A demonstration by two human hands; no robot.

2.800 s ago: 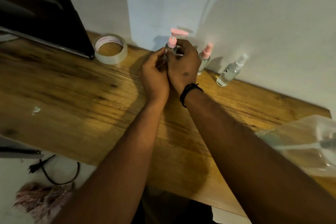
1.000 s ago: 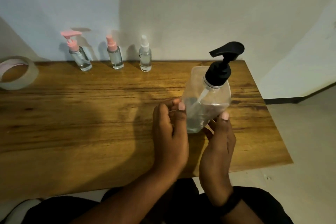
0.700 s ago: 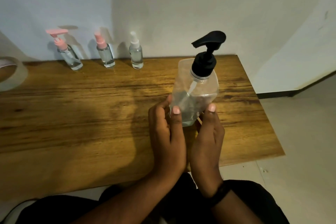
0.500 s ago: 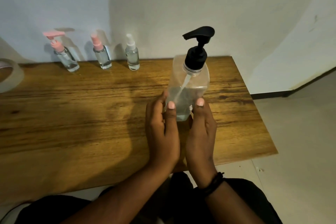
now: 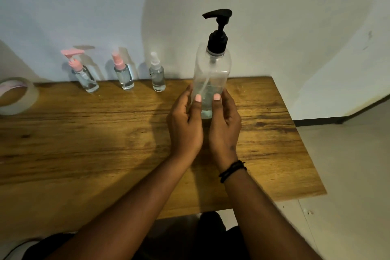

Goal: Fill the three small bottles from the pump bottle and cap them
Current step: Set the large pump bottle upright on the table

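Both hands grasp the clear pump bottle point(image 5: 211, 74) upright between them, left hand point(image 5: 185, 124) and right hand point(image 5: 224, 125) wrapping its lower part; three capped small bottles point(image 5: 124, 73) stand far left by the wall.

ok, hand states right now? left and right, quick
Left hand: fingers curled round the pump bottle, holding it.
Right hand: grips the same bottle from the other side.
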